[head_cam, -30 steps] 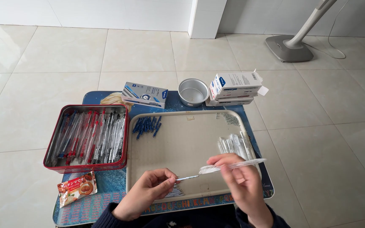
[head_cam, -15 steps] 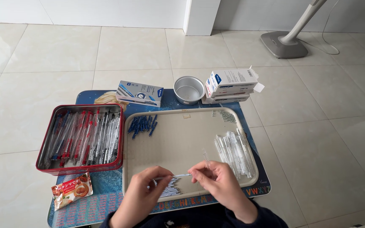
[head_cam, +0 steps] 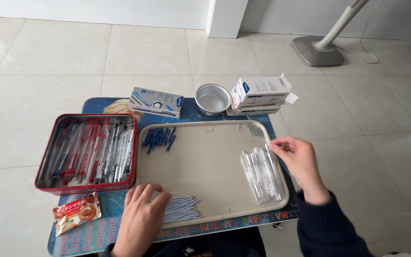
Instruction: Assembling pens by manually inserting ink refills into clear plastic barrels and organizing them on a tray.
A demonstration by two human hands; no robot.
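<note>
Nearest the person, on the near edge of the beige tray (head_cam: 205, 164), the left hand (head_cam: 141, 221) lies flat with fingers spread over a fanned bundle of thin pen refills (head_cam: 181, 209), pressing rather than gripping. On the right, the right hand (head_cam: 297, 159) has its fingertips pinched narrowly on one clear pen barrel at the far end of the barrel pile (head_cam: 261, 173), which lies along the tray's right side. These barrels look light, stiff and slick, likely to roll, so a pinch near an end seems best; the refills look slender and bendable. Further in, blue caps (head_cam: 159, 138) sit at the tray's far left, and a red tin (head_cam: 87, 152) of finished pens stands left of the tray, a snack packet (head_cam: 76, 212) near it. Farthest along the counter (head_cam: 96, 233) are a small pen box (head_cam: 156, 102), a metal cup (head_cam: 212, 99) and stacked white boxes (head_cam: 259, 95); none crowd either hand
</note>
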